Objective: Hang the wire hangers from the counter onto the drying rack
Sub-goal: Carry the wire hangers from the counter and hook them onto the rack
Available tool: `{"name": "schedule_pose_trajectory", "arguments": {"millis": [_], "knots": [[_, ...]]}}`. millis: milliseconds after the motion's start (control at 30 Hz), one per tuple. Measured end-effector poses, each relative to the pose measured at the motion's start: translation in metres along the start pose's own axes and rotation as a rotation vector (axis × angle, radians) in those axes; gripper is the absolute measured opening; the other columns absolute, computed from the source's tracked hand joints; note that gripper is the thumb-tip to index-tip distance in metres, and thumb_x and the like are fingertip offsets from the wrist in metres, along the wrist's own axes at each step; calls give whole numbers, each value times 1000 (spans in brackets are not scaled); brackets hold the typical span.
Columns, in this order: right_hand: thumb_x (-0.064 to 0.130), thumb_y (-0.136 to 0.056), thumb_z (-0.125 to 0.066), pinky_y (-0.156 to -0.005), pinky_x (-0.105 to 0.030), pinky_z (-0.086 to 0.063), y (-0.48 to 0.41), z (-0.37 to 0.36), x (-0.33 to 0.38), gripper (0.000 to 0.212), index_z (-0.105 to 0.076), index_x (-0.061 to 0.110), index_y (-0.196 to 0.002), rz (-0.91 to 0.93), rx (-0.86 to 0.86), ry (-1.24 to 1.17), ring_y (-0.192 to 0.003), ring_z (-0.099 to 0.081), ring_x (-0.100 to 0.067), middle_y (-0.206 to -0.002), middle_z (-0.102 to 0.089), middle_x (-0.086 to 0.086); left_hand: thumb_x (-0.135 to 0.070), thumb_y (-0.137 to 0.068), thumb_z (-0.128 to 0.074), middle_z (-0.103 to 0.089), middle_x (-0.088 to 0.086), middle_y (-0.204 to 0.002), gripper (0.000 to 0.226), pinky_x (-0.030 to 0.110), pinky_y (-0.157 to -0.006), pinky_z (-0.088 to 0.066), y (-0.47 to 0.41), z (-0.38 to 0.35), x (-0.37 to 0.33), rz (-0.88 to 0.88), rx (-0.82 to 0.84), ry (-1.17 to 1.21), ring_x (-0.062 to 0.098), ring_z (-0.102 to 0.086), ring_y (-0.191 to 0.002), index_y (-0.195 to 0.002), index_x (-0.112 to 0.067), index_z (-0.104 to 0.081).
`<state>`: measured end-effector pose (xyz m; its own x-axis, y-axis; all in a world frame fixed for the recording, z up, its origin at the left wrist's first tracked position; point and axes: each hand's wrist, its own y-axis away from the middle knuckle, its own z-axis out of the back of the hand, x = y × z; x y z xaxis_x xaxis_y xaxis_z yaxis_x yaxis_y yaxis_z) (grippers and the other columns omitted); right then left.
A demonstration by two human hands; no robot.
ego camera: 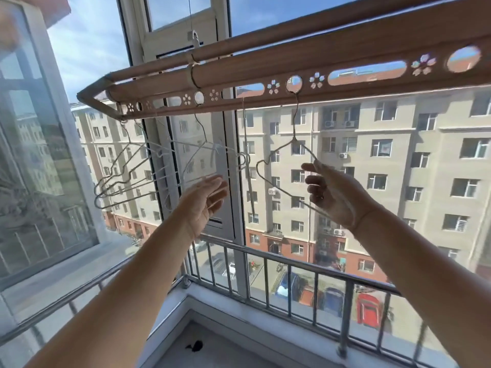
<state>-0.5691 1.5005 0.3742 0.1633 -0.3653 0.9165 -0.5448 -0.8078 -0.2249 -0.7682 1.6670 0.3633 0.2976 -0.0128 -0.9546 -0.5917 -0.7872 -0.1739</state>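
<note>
A tan drying rack [265, 73] with round and oval holes runs overhead from left to upper right. Several thin wire hangers [125, 176] hang from its left end. Another wire hanger [265, 179] hangs by its hook from a round hole near the middle. My right hand [332, 195] is raised against this hanger's right side, fingers loosely spread and touching the wire. My left hand [204, 200] is raised palm up with straight fingers, just below a pale hanger [202, 155], holding nothing.
A metal railing [265, 261] crosses below in front of the window glass. White window frames [233, 181] stand behind the hangers. A small dark scrap [195, 346] lies on the sill below. Apartment buildings and parked cars are outside.
</note>
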Motion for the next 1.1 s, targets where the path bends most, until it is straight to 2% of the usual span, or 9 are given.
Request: {"name": "schedule_pose_trajectory", "arguments": {"millis": [33, 200, 400, 500, 667, 800, 900, 1000, 1100], "knots": [[41, -80, -64, -54, -18, -38, 6, 8, -5, 33, -64, 15, -99, -15, -6, -8, -57, -46, -7, -69, -54, 4, -14, -91, -54, -67, 2, -94, 14, 28, -75, -43, 6, 3, 7, 19, -8, -5, 16, -59, -88, -100, -13, -64], [22, -92, -52, -49, -17, -41, 40, 45, -30, 12, -64, 19, -92, -101, -165, -6, -56, -52, -6, -71, -54, 3, -14, -88, -59, -66, 3, -95, 19, 28, -75, -42, 38, -5, 55, 170, 66, -86, 15, -58, -86, -106, -13, -63], [20, -90, -55, -74, -25, -38, 90, 97, -39, 13, -60, 21, -102, -125, -210, 50, -80, -54, -10, -85, -57, 3, -24, -76, -68, -66, 3, -102, 39, 30, -83, -41, 82, -58, 99, 249, 270, -198, 16, -58, -93, -113, -14, -63], [16, -89, -55, -76, -26, -36, 121, 127, -29, 12, -60, 22, -98, -101, -230, 61, -82, -53, -11, -85, -57, 3, -26, -76, -69, -65, 5, -107, 44, 31, -87, -42, 98, -95, 116, 269, 353, -196, 16, -58, -97, -118, -14, -61], [14, -89, -55, -76, -28, -36, 185, 201, -4, 16, -59, 23, -103, -67, -307, 122, -85, -54, -11, -86, -58, 4, -18, -84, -66, -66, 7, -116, 34, 34, -94, -42, 125, -186, 144, 271, 448, -216, 19, -58, -104, -117, -14, -61], [18, -85, -61, -84, -31, -37, 246, 275, 27, 31, -56, 20, -115, -54, -399, 175, -92, -55, -12, -94, -61, 5, -24, -76, -71, -66, 1, -119, 47, 32, -90, -42, 158, -279, 167, 247, 582, -229, 16, -59, -107, -122, -18, -59], [20, -79, -68, -83, -31, -37, 295, 332, 51, 37, -55, 21, -113, -22, -459, 225, -91, -54, -13, -95, -61, 4, -27, -72, -74, -68, -2, -116, 48, 32, -90, -42, 192, -351, 184, 260, 673, -207, 15, -59, -111, -118, -22, -61], [13, -87, -59, -75, -28, -35, 349, 386, 73, 33, -52, 19, -119, 10, -565, 257, -90, -50, -12, -98, -57, 4, -21, -81, -66, -66, -3, -118, 35, 29, -85, -41, 231, -424, 203, 263, 770, -200, 12, -58, -110, -115, -24, -60], [12, -87, -59, -76, -29, -34, 406, 437, 97, 38, -51, 13, -125, 36, -677, 292, -96, -51, -13, -106, -58, -1, -14, -86, -62, -66, -2, -117, 35, 31, -91, -40, 272, -491, 220, 280, 866, -178, 12, -58, -109, -120, -20, -58]]}}
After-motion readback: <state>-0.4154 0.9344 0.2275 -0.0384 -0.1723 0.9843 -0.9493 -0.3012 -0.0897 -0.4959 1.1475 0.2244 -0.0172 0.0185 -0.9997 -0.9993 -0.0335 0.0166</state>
